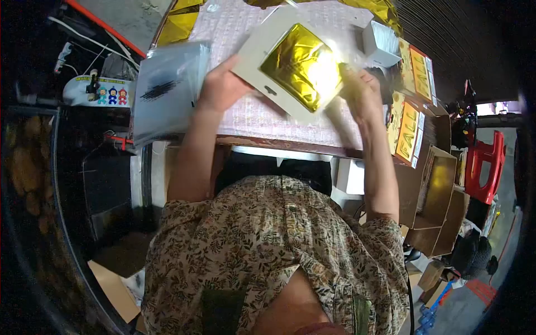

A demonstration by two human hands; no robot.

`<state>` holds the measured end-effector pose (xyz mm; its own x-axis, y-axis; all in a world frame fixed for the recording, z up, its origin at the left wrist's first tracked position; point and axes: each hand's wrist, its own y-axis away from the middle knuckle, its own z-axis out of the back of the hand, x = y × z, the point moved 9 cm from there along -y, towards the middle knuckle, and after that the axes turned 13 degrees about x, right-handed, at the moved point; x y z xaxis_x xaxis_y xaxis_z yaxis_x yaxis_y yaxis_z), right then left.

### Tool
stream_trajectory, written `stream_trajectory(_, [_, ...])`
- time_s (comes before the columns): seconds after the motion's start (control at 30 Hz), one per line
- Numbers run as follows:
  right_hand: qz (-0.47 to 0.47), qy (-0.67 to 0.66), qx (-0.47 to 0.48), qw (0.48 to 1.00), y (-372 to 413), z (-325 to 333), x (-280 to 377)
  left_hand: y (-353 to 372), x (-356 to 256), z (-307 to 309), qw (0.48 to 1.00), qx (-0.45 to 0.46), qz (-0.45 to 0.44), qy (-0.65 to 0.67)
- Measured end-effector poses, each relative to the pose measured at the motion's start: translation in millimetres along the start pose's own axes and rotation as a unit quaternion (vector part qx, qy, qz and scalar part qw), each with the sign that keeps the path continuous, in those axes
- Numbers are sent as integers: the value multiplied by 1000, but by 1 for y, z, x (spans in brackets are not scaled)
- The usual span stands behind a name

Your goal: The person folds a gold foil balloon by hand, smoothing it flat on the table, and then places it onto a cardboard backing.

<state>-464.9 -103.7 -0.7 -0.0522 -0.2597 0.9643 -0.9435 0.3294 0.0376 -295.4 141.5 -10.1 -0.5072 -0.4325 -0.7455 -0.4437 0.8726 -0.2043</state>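
My left hand grips the left edge of a white backing card, which has a hang slot near its lower edge. A shiny gold foil sheet lies against the card, wrinkled and strongly glaring on its right part. The fingers of my right hand are closed on the right corner of the foil; whether they pinch the card too is hard to tell. Both are held tilted over the table with its pale patterned cover.
Clear plastic sleeves are piled at the table's left. To the right stand a white box of cards and printed yellow-and-red packs. Open cardboard boxes sit beyond the right edge, and gold foil lies at the back left.
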Motion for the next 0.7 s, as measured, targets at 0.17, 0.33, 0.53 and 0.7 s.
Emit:
stream_trajectory(0.17, [15, 71, 57, 996, 2, -27, 53, -4, -24, -3, 989, 45, 108, -93])
stream_trajectory(0.33, [26, 183, 129, 974, -7, -56, 71, -38, -34, -19, 968, 21, 99, -229])
stream_trajectory(0.53, [91, 139, 78, 983, 1, -57, 65, -16, -16, -14, 992, -30, 2, -119])
stream_trajectory(0.7, [56, 80, 23, 995, 10, -45, 35, 3, -4, -6, 996, -21, -21, -89])
